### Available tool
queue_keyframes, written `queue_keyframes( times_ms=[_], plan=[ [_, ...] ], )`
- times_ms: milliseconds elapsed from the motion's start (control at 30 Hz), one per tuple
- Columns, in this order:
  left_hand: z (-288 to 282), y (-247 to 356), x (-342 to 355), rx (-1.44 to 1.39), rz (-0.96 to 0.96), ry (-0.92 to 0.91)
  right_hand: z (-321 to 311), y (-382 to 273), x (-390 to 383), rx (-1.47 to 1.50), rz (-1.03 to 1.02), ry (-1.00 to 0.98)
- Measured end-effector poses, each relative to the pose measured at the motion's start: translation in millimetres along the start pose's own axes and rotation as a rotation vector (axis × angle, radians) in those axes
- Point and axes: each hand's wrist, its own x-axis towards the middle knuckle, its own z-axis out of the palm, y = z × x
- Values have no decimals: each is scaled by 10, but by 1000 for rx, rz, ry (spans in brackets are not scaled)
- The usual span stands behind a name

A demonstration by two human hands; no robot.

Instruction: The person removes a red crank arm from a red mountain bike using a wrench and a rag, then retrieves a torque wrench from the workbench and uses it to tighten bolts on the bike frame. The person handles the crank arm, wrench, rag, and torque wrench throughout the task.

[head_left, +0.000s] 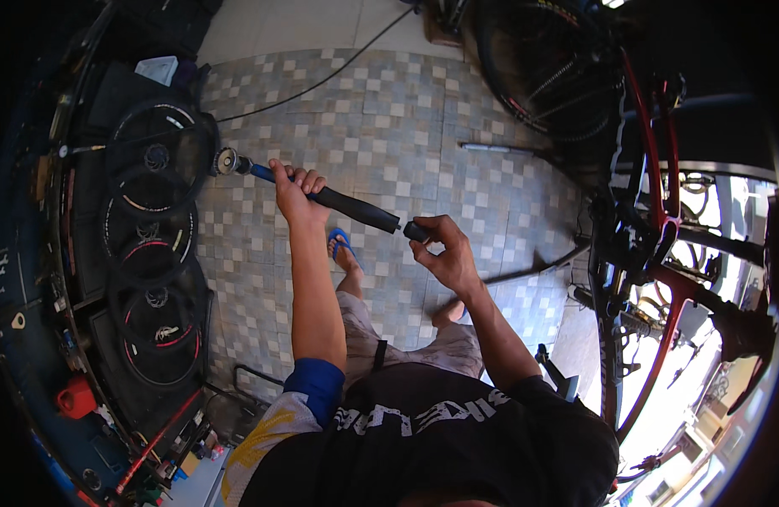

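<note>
My left hand (299, 190) is wrapped round a torque wrench (355, 209), near where its blue shaft meets the black grip. The wrench slants across in front of me, its head with a round, toothed metal socket (227, 160) pointing to the far left. At the grip's other end, my right hand (444, 252) pinches a short black end knob (415, 231) between thumb and fingers. A narrow gap with a small stem shows between the knob and the grip.
Several bicycle wheels (157, 287) stand along the left side, near a red container (76, 397). A red bicycle frame (660, 228) hangs at the right, with a wheel (524, 93) beyond. A black cable (338, 72) crosses the tiled floor (389, 304). A grey rod (495, 148) lies farther off.
</note>
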Motion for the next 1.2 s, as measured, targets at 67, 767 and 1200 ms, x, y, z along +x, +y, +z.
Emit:
queue_keyframes(
  times_ms=[67, 767, 1200],
  plan=[
    [83, 479, 79, -77, 6, -7, 259, -278, 234, 3, -39, -45],
    [823, 3676, 1050, -124, 417, 88, 2234, -2295, 2390, -24, -377, -184],
    [2214, 4781, 2282, 88, 634, 127, 3013, -2830, 4800, 3, -359, -590]
  ],
)
